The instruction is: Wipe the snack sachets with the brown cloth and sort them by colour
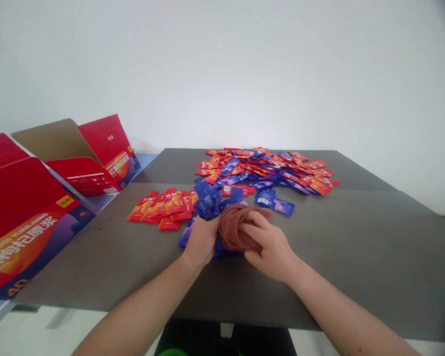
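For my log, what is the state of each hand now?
Left hand: closed, holding a blue sachet.
Right hand: closed, holding a brown cloth.

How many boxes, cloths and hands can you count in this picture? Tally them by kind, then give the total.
Near box and far box: 2
Brown cloth: 1
Left hand and right hand: 2
Total: 5

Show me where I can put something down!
Bare tabletop lies right of the right hand and mixed sachet pile, and between the nearest carton and left hand. It's crowded at the pile and around the hands: red sachets, blue sachets, brown cloth.
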Tool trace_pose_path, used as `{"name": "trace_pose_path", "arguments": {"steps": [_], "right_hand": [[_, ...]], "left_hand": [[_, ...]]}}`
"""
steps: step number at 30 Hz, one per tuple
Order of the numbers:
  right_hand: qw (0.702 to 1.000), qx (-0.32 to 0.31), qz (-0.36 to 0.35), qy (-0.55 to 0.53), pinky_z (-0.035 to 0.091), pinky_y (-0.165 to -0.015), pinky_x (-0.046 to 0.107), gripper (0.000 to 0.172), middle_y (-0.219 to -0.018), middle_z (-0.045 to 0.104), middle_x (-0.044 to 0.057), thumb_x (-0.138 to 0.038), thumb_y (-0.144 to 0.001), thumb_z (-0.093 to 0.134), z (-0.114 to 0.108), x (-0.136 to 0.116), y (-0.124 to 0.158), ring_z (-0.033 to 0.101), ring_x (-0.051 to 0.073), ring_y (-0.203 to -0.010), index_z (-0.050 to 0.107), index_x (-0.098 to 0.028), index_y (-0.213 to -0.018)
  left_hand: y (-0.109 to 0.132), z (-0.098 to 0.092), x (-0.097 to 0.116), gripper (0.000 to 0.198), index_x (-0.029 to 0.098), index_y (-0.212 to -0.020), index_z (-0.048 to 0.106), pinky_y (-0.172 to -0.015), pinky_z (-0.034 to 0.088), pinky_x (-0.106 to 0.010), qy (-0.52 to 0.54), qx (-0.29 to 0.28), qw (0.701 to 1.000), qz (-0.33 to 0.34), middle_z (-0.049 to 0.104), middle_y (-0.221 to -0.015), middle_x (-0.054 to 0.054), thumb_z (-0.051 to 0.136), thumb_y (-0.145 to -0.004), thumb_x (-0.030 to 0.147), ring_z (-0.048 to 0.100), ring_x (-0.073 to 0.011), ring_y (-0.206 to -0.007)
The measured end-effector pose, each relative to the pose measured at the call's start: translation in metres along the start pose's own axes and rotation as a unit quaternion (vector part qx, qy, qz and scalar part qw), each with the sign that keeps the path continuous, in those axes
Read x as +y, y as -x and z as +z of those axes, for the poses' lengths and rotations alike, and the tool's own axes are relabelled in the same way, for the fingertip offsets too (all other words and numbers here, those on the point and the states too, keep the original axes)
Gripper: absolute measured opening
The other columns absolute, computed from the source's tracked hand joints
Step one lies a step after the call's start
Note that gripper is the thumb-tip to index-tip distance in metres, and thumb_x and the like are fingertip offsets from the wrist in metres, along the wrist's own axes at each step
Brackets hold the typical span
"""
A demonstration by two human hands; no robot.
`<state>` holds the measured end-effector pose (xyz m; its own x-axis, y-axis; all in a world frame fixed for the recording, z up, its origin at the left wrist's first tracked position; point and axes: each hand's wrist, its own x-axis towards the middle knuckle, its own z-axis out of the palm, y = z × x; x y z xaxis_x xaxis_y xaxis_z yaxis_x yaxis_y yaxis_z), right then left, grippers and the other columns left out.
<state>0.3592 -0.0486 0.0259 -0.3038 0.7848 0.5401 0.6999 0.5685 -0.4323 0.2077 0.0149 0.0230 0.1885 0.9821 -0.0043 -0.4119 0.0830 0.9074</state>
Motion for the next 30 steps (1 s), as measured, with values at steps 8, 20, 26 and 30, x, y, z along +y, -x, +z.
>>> {"name": "trace_pose_path", "arguments": {"steps": [8,20,26,30], "right_hand": [[0.989,-0.085,0.112,0.043,0.043,-0.080,0.031,0.028,-0.094,0.065,0.002,-0.011,-0.069,0.048,-0.002,0.013,-0.003,0.058,0.019,-0.088,0.067,-0.024,-0.085],[0.942,0.131,0.308,-0.006,0.045,-0.089,0.037,0.036,-0.104,0.067,0.005,-0.021,-0.071,0.047,-0.016,0.056,-0.006,0.061,0.024,-0.099,0.067,-0.022,-0.101],[0.941,0.169,0.293,-0.014,0.046,-0.089,0.041,0.034,-0.099,0.066,0.006,-0.020,-0.072,0.048,-0.013,0.060,-0.004,0.061,0.025,-0.097,0.065,-0.021,-0.102],[0.931,0.261,0.254,-0.011,0.044,-0.094,0.044,0.035,-0.107,0.063,0.008,-0.023,-0.078,0.050,-0.017,0.054,-0.003,0.058,0.025,-0.103,0.060,-0.020,-0.111]], "left_hand": [[-0.029,-0.023,0.019,0.027,0.015,-0.080,0.069,-0.064,0.055,-0.031,0.045,0.101,0.993,0.045,0.072,-0.071,0.000,0.081,-0.058,0.024,0.067,-0.0167,-0.058],[-0.046,-0.053,0.009,0.028,0.019,-0.094,0.070,-0.097,0.041,-0.041,-0.508,0.028,0.860,0.044,0.072,-0.096,-0.011,0.071,-0.066,0.017,0.063,-0.0319,-0.103],[-0.043,-0.046,0.007,0.024,0.020,-0.084,0.071,-0.093,0.043,-0.033,-0.326,0.086,0.934,0.120,0.070,-0.083,-0.007,0.076,-0.069,0.037,0.063,-0.0281,-0.100],[-0.033,-0.031,0.009,0.045,0.019,-0.092,0.070,-0.072,0.053,-0.031,-0.051,0.020,0.998,0.005,0.070,-0.079,-0.006,0.054,-0.082,0.060,0.067,-0.0225,-0.079]]}}
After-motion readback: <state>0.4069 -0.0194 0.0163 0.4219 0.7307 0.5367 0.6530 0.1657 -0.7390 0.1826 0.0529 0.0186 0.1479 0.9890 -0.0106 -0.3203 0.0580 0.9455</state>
